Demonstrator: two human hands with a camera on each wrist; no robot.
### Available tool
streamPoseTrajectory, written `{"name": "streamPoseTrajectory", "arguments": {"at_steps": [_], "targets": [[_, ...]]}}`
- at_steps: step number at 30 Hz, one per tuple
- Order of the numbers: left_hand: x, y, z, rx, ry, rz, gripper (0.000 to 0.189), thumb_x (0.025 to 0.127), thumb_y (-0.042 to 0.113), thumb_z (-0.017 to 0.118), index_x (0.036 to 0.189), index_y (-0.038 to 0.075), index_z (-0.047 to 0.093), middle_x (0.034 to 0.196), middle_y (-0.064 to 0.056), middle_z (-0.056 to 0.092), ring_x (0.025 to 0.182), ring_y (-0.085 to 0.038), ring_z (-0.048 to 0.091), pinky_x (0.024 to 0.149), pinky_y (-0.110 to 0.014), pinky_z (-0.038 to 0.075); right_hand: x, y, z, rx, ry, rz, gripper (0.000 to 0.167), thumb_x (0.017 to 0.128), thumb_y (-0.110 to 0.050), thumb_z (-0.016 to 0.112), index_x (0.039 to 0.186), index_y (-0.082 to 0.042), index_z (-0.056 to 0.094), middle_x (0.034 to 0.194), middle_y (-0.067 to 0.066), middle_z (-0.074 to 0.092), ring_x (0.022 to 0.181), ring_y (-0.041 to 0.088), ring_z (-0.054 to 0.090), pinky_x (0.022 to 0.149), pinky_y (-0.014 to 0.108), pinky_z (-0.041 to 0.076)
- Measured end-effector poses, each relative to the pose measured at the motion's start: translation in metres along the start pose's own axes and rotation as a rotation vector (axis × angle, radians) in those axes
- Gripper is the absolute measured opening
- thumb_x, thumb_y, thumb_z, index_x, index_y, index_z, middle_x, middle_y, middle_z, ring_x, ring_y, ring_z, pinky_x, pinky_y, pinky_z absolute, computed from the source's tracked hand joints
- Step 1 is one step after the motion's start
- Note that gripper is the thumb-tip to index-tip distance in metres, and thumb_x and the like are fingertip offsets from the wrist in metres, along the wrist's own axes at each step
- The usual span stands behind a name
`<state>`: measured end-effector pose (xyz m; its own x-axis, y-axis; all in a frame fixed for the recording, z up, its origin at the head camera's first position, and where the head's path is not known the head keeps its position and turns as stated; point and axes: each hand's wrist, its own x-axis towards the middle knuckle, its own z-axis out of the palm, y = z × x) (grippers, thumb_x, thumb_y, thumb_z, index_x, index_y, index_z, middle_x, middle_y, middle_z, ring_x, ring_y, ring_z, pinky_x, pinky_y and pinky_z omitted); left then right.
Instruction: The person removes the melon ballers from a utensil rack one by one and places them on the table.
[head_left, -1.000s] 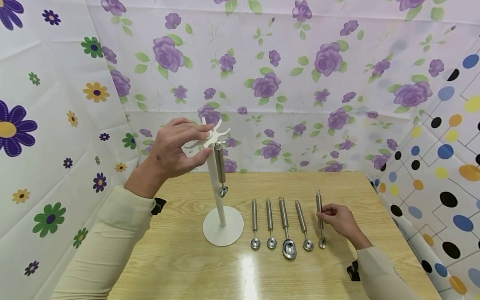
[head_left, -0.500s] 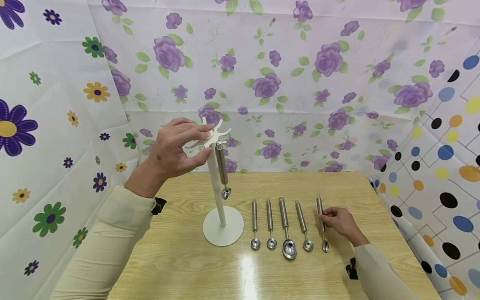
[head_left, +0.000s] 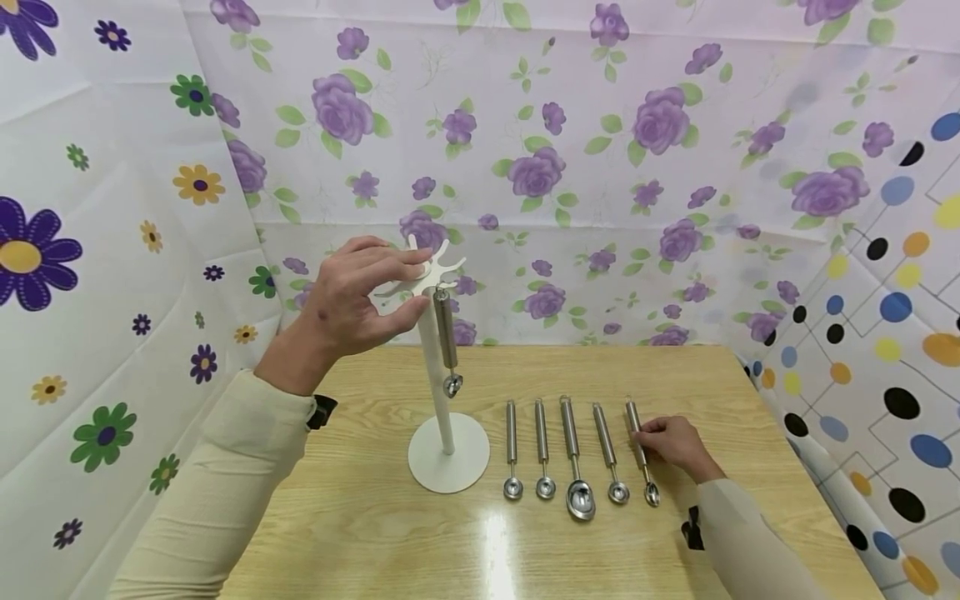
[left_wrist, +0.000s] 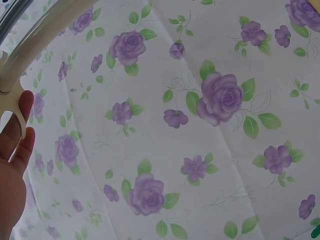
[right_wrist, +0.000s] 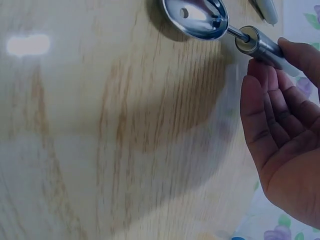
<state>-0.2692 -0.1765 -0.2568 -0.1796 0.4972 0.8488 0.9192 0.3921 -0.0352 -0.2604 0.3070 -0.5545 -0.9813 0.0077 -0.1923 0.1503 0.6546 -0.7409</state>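
My left hand (head_left: 352,296) grips the hooked top of a white utensil stand (head_left: 442,408), thumb at the near side and fingers over the hub. From one of its hooks hangs a steel melon baller (head_left: 446,333), bowl downward. Over at the right, my right hand (head_left: 675,442) pinches the handle of another melon baller (head_left: 652,495) between thumb and fingers. The right wrist view shows its shiny bowl (right_wrist: 195,20) with a small hole, close to the wood. Whether that bowl touches the table is unclear. Only part of the left hand (left_wrist: 15,160) appears in its wrist view.
Left of the held baller, a row lies on the wooden table (head_left: 375,533): a small scoop (head_left: 618,492), a larger oval scoop (head_left: 580,500) and two more small ones (head_left: 545,487). The stand's round base (head_left: 448,475) is left of them. Patterned cloths (head_left: 555,275) surround the table.
My right hand has tilted and lowered the melon baller, its handle end shifting left toward the row. The hanging baller has swung slightly. My left hand keeps its grip on the stand.
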Motion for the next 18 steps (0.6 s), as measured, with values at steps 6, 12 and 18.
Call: {"name": "streamPoseTrajectory", "arguments": {"at_steps": [6,12,18], "targets": [[0.0004,-0.0003,0.0002,0.001,0.003,0.003,0.052,0.098,0.049,0.055,0.091,0.001,0.073,0.106,-0.015,0.074,0.082,-0.029,0.071,0.091,-0.051,0.048,0.001,-0.0034,0.0023,-0.05,0.015,0.013,0.028,0.089,-0.02,0.075,0.099,0.006,0.073,0.082,0.006,0.071,0.068,0.017,0.064,0.059,0.032,0.054],[0.001,-0.0001,0.0007,-0.003,0.004,0.01,0.052,0.098,0.049,0.055,0.091,0.001,0.074,0.106,-0.015,0.074,0.082,-0.03,0.071,0.089,-0.054,0.048,0.0011,-0.0059,0.006,-0.1,0.015,0.027,0.026,0.089,-0.022,0.074,0.094,0.003,0.075,0.077,0.003,0.07,0.066,0.015,0.061,0.057,0.028,0.05],[0.0003,-0.0008,0.0005,-0.002,0.001,-0.001,0.051,0.098,0.049,0.055,0.091,0.002,0.074,0.106,-0.015,0.074,0.083,-0.029,0.072,0.091,-0.051,0.048,0.0021,-0.0071,0.0084,-0.072,0.005,0.044,0.025,0.089,-0.021,0.074,0.095,0.004,0.074,0.078,0.006,0.071,0.066,0.017,0.063,0.058,0.032,0.053]]}}
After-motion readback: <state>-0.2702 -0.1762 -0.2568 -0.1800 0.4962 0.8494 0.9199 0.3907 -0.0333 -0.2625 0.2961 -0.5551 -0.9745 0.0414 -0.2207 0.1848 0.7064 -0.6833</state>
